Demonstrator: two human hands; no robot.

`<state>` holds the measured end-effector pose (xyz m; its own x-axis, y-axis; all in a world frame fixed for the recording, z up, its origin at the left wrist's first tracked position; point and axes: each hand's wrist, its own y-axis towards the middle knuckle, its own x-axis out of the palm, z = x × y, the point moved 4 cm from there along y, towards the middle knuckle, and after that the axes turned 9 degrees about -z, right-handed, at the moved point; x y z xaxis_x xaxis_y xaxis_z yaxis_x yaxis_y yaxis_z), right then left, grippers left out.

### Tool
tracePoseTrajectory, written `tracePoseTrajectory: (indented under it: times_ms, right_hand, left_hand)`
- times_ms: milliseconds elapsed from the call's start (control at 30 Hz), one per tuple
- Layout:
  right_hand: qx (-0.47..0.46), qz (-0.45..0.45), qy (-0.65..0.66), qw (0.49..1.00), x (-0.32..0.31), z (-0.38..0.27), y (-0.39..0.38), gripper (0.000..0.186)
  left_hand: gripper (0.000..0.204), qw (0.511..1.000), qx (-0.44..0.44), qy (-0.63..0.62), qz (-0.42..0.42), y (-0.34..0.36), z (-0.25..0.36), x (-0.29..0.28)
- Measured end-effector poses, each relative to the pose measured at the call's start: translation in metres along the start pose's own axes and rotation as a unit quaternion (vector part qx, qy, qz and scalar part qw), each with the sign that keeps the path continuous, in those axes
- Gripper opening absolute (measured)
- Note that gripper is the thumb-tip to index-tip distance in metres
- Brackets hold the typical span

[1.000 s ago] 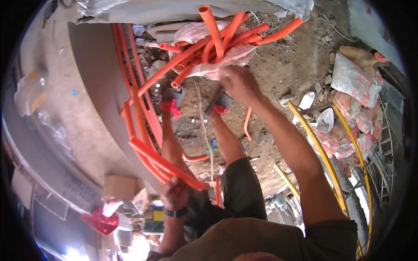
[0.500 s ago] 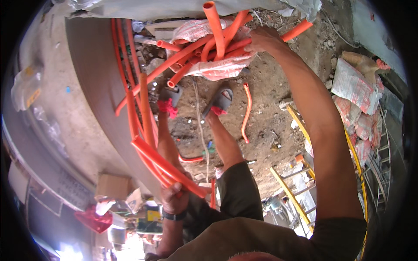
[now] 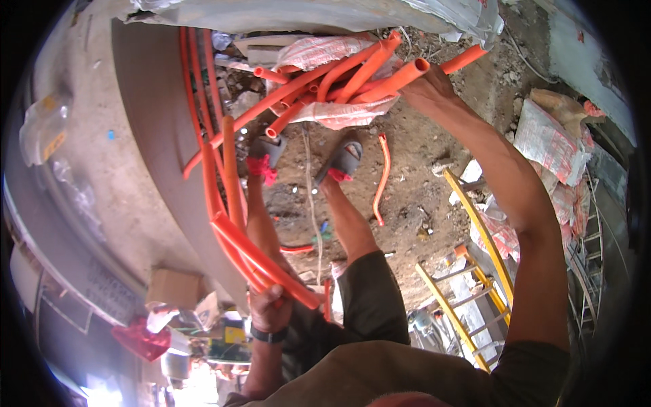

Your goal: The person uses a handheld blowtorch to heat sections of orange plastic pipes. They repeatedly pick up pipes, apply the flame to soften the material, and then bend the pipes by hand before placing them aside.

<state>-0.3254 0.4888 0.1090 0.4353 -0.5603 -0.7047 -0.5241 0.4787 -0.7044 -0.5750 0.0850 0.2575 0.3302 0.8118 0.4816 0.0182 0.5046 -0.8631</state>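
Several short orange pipes [image 3: 237, 244] are in my closed left hand [image 3: 270, 305] at lower centre. At the top, a bundle of orange pipes [image 3: 366, 74] lies in and across a white woven sack with red markings [image 3: 339, 114]. My right hand [image 3: 424, 91] reaches into the right end of this bundle; its fingers are hidden among the pipes. My feet, in dark sandals [image 3: 342, 159], are on the dirt floor below the bundle. A loose bent orange pipe [image 3: 382, 186] lies beside my right foot.
Long orange pipes [image 3: 190, 81] run along a curved-looking brown board [image 3: 146, 129] on the left. Yellow ladders [image 3: 478, 217] and stacked sacks [image 3: 546, 136] are on the right. A cardboard box [image 3: 173, 288] sits at lower left. A pale cord [image 3: 308, 186] crosses the rubble-strewn floor [image 3: 413, 163].
My right hand has moved up and right from the sack's front to the bundle's right end. The raised pipe ends there have tipped rightward. My left hand still holds its pipes.
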Motion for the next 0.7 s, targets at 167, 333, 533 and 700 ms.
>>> tracePoseTrajectory:
  times_ms: [167,333,533,700]
  right_hand:
    - [-0.024,0.021,-0.131,0.991,-0.008,0.009,-0.014,0.016]
    - [-0.031,0.01,-0.183,0.983,-0.025,0.02,-0.035,0.019]
    - [0.065,-0.058,-0.074,0.993,-0.056,0.041,-0.055,0.027]
    - [0.096,-0.083,-0.023,0.992,-0.062,0.062,-0.081,0.038]
  left_hand:
    - [0.052,1.0,-0.001,0.002,0.008,-0.003,0.007,0.008]
    - [0.052,1.0,-0.004,0.001,0.006,-0.007,0.008,0.008]
    - [0.051,1.0,-0.01,-0.001,-0.016,-0.005,0.005,0.015]
    - [0.049,1.0,-0.011,0.009,-0.015,-0.009,0.005,0.019]
